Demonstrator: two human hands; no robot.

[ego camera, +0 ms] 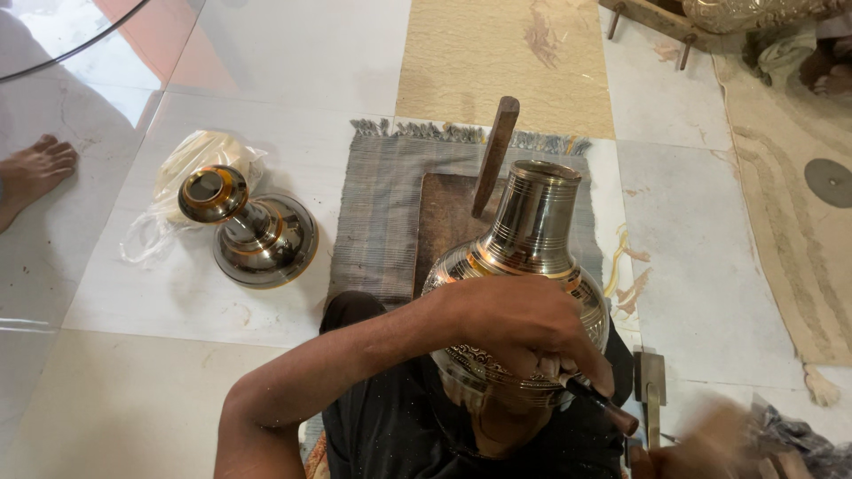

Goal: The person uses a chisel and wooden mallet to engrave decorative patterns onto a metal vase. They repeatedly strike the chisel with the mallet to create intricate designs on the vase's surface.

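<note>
- The right hand [710, 443] sits blurred at the bottom edge, nearest the camera; I cannot tell how its fingers stand or what they grip, though the blur suggests it is swinging toward the tool's butt end.
- The left hand [524, 333] lies over the shoulder of the large polished brass vase with engraved bands [524, 266], its fingers pressed together around a thin dark metal chisel [599, 404], pinching it so the tip meets the vase's patterned belt while the palm steadies the curved wall.
- The vase rests tilted in the person's lap against the black garment [399, 426], its neck pointing away, likely so the worked band faces upward.
- A flat grey metal tool [650, 390] lies on the pale tiled floor [710, 266] just beside the lap, within reach.
- Under the vase, a brown wooden board [444, 222] lies on a grey fringed woven mat [382, 204], and a dark wooden stick [494, 155] leans across the board.
- Further left, a second smaller brass vase [253, 226] lies on its side, touching a crumpled white plastic bag [191, 168].
- Another person's bare foot [31, 173] rests at the far left.
</note>
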